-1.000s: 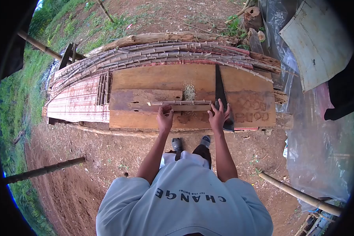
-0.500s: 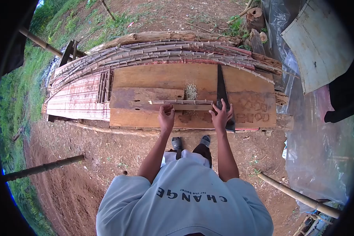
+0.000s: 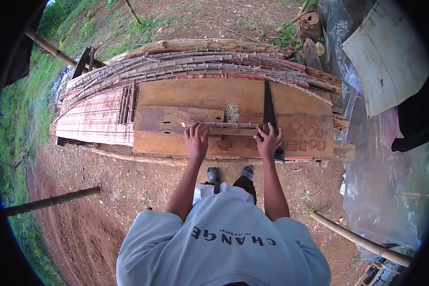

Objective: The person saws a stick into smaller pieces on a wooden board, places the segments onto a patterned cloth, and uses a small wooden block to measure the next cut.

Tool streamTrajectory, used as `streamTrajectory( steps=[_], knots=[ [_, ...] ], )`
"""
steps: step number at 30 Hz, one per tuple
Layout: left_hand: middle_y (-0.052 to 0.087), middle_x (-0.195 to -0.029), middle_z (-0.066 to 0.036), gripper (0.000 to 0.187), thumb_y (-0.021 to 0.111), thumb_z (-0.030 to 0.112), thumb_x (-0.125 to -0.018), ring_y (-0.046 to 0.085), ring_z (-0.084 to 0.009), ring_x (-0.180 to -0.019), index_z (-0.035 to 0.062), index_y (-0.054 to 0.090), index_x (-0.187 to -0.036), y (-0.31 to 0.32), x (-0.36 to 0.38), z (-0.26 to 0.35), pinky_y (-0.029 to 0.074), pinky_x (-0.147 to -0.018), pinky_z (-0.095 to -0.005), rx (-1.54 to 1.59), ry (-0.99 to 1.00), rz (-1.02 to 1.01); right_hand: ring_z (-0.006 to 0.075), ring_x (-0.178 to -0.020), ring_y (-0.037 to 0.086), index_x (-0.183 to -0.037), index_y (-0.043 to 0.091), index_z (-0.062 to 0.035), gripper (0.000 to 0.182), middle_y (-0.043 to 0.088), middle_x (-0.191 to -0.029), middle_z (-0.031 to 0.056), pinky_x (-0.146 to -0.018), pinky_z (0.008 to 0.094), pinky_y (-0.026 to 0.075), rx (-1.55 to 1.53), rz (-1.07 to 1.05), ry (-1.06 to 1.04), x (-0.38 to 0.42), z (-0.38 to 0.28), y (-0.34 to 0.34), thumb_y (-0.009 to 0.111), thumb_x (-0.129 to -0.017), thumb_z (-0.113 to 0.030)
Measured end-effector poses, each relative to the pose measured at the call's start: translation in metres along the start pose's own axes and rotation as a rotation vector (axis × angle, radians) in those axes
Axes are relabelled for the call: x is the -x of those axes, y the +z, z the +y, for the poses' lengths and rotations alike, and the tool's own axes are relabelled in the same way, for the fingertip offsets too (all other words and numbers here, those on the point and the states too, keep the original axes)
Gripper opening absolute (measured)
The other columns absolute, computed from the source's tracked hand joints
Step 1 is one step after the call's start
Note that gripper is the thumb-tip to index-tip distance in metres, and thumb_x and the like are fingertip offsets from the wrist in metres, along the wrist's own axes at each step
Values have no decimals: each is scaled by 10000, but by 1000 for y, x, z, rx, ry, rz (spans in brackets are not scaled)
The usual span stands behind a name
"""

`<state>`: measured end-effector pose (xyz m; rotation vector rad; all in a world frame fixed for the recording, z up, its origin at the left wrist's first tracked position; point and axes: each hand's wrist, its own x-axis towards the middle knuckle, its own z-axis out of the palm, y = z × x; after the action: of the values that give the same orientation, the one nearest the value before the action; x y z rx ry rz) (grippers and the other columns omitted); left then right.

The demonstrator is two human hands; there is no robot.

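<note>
A short bundle of bamboo strips lies crosswise on the wooden plank bench. My left hand grips the bundle's left end, fingers laid over it. With fingers spread, my right hand touches the bundle's right end and rests over a hand saw. The saw lies flat on the planks, blade pointing away from me, handle under my right hand. A small heap of sawdust sits just behind the strips.
Long bamboo pieces are stacked along the bench's far side, short cut strips on a patterned mat to the left. Plastic sheeting and a white board lie right. Bamboo poles rest on the dirt.
My left hand has slid a little left along the strips and now covers their end. My right hand has stayed at the right end by the saw.
</note>
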<state>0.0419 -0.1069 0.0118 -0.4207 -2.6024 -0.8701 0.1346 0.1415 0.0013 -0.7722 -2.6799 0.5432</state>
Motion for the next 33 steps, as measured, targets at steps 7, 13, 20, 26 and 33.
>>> streamTrajectory(
  steps=[7, 13, 20, 26, 33],
  knots=[
    [640, -1110, 21, 256, 675, 233, -789, 491, -240, -1150, 179, 669, -1038, 7, -20, -28, 369, -946, -409, -91, 158, -106, 362, -1348, 220, -1011, 739, -249, 328, 435, -1404, -10, -1094, 560, 156, 16, 3, -17, 1, 2, 4, 793, -690, -288],
    [645, -1043, 35, 212, 641, 204, -783, 499, -239, -1098, 202, 685, -991, 8, -32, -28, 377, -931, -397, -143, 163, -197, 363, -1342, 228, -1023, 734, -250, 331, 428, -1407, -9, -1092, 560, 161, 13, 14, -3, 3, 0, 1, 786, -699, -295],
    [636, -1042, 29, 219, 642, 182, -777, 490, -246, -1095, 206, 690, -990, 9, -38, -28, 368, -957, -405, -124, 153, -206, 367, -1335, 237, -1035, 729, -246, 328, 422, -1409, -5, -1079, 554, 184, 29, 37, 37, 4, -2, 5, 778, -714, -290],
    [620, -1094, 32, 290, 656, 197, -787, 475, -262, -1141, 198, 646, -1077, 9, -31, -29, 368, -961, -422, -147, 203, -140, 366, -1325, 257, -1042, 722, -243, 342, 411, -1412, -23, -1065, 556, 205, 75, 32, 28, 5, 3, 8, 781, -712, -312],
    [615, -1103, -4, 262, 677, 208, -802, 473, -283, -1130, 150, 634, -1053, 6, -8, -14, 380, -941, -438, -25, 162, -27, 370, -1327, 255, -1020, 726, -231, 338, 405, -1414, -11, -1058, 565, 210, 66, 65, 25, 11, 4, 9, 789, -701, -325]
  ],
)
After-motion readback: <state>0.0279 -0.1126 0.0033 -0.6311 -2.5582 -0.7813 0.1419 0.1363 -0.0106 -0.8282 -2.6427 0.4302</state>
